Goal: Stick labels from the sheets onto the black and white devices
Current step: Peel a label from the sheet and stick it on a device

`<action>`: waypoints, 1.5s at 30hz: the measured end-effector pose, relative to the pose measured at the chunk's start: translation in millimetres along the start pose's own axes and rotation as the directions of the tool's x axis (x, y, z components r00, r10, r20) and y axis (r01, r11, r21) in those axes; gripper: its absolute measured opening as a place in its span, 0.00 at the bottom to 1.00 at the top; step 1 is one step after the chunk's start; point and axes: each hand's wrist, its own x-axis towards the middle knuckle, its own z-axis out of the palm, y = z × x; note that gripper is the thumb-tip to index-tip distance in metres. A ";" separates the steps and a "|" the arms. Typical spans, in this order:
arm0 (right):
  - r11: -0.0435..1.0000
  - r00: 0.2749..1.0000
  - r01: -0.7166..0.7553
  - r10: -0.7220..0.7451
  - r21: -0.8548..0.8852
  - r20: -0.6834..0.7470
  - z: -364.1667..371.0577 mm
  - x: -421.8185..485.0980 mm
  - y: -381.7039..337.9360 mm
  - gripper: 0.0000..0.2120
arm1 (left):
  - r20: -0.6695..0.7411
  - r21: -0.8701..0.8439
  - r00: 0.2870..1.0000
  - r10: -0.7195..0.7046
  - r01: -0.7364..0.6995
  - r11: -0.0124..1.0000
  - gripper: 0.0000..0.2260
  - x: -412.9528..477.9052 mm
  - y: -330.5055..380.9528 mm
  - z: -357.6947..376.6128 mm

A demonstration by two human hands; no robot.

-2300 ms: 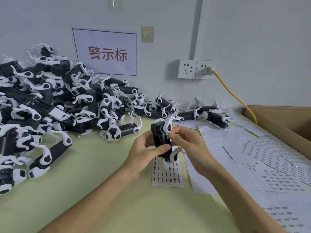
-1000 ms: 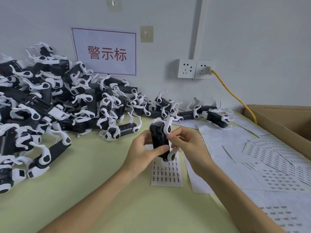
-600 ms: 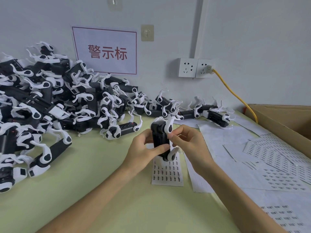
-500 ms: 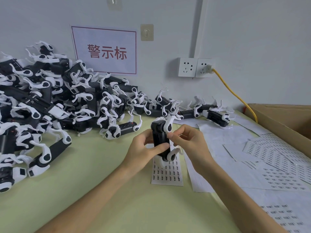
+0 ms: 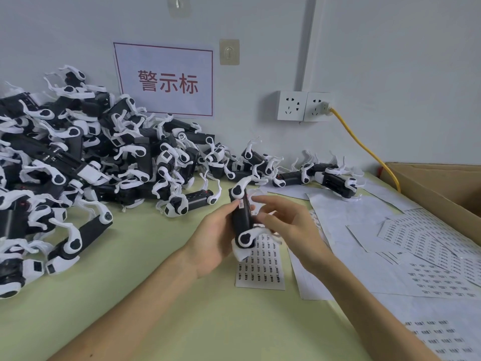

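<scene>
A black and white device (image 5: 242,217) stands upright above the table's middle, gripped from the left by my left hand (image 5: 216,238). A small label shows near its upper edge by my left fingertips. My right hand (image 5: 283,225) hovers just right of the device with fingers spread, and nothing shows in it. A small label sheet (image 5: 260,267) lies flat under both hands. A big pile of devices (image 5: 78,157) fills the left and back of the table.
Several label sheets (image 5: 421,246) and blank backing papers cover the right side. An open cardboard box (image 5: 442,188) stands at the far right. A yellow cable (image 5: 364,149) runs from the wall socket (image 5: 304,105). A few devices (image 5: 335,178) lie near the back wall.
My right hand has let go of the device's upper edge and opened its fingers. The device has turned slightly in my left hand, and a label now shows on it.
</scene>
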 end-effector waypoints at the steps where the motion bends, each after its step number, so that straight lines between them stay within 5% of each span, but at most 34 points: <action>1: 1.000 1.000 0.013 -0.012 -0.007 0.028 1.6 -1.1 0.4 0.15 | 0.007 0.019 1.000 -0.014 0.014 1.000 0.23 -0.7 -0.6 0.3; 6: 0.999 0.999 0.019 -0.020 0.037 0.036 1.8 -2.9 -0.8 0.14 | -0.047 0.075 0.999 -0.017 0.020 0.997 0.30 0.5 -4.8 0.0; 15: 0.998 0.999 0.029 -0.031 0.060 0.029 -0.2 -2.9 -0.1 0.14 | -0.116 0.246 0.993 0.007 0.021 0.969 0.23 1.1 -7.5 1.6; 28: 0.993 1.000 0.001 0.000 0.116 -0.005 -5.9 -0.5 3.6 0.15 | 0.041 0.283 0.994 0.097 -0.105 0.953 0.24 0.9 -11.2 -3.6; 32: 0.995 1.000 0.004 -0.006 0.096 0.015 -4.5 -1.2 3.1 0.17 | -0.036 0.304 0.989 0.145 -0.127 0.944 0.27 3.7 -12.6 -4.6; 45: 0.996 0.999 -0.035 0.034 0.084 0.014 -5.6 -0.4 3.8 0.18 | -0.119 0.388 0.982 0.148 -0.091 0.917 0.13 6.8 -11.9 -6.8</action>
